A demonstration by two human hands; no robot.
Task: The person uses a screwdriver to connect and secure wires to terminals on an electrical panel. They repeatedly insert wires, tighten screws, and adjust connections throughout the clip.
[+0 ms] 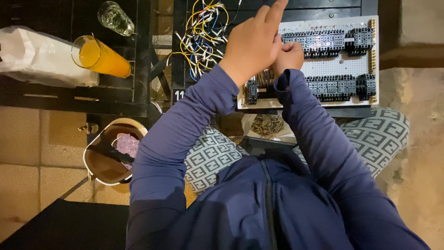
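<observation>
**Two hands at a white wiring panel**

While the view looks straight down, a crumpled white plastic bag (44, 58) lies at far left on the black slatted table (115, 99). Beside it a tall glass of orange juice (101, 57) stands, smooth and clear, and just above it sits an empty faceted glass (115, 17). Below them, on the tiled floor, a round cream-rimmed pot (111, 152) holds something purple.

Further right, a loose tangle of yellow, blue, red and white wires (202, 34) spreads next to the panel. The left hand (252, 44) hovers over the panel's left part, its fingers spread loosely with the forefinger stretched upward; whether it touches anything beneath cannot be told. Touching it on the right, the right hand (289, 55) is curled into a tight fist at the panel, though what it pinches stays hidden.

The white perforated panel (342, 67) lies flat, carrying two rows of black, blocky terminal modules (330, 86). Dark blue ribbed sleeves cover both arms.
</observation>
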